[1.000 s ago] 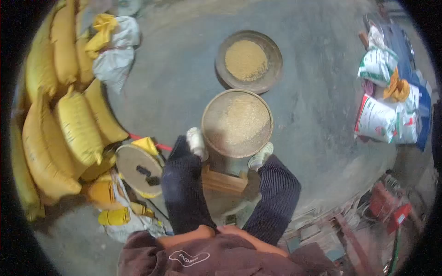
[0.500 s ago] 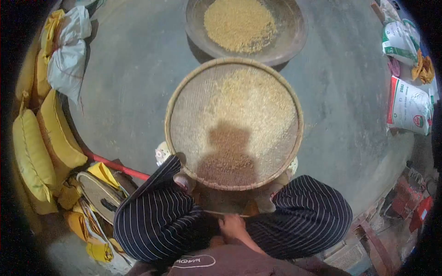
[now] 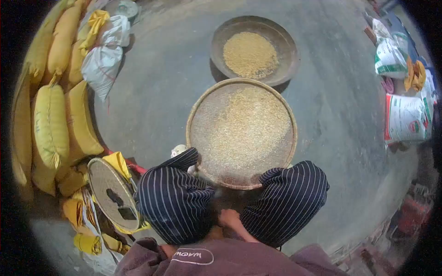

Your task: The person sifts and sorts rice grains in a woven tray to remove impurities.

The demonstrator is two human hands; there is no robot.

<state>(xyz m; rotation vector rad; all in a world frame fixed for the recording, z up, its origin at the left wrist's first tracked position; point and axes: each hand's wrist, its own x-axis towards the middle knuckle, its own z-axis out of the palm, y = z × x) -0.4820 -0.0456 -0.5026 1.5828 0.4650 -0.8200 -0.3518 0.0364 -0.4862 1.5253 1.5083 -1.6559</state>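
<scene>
My right hand [image 3: 229, 218] is low between my knees, its fingers curled in; what they hold, if anything, is hidden. A bit of skin beside it, close to my shirt hem, seems to be my left hand [image 3: 216, 232], with its fingers out of sight. Both hands are apart from the round woven winnowing tray [image 3: 189, 120], which lies in front of my shins. Pale yellow grain [image 3: 248, 126] is spread thinly over that tray. Beyond its far rim stands a wide shallow basin [image 3: 289, 57] with a heap of yellow grain [image 3: 250, 55].
Full yellow sacks [image 3: 50, 124] and a white sack [image 3: 105, 66] line the left side. A second woven tray [image 3: 97, 184] leans by my left knee, dark pieces on it. Printed bags [image 3: 405, 118] stand at the right. Grey floor [image 3: 340, 106] surrounds the trays.
The view has shifted, so tray and basin appear smaller and farther right. My head's shadow has left the grain. My knees look closer together; my right hand stays between them.
</scene>
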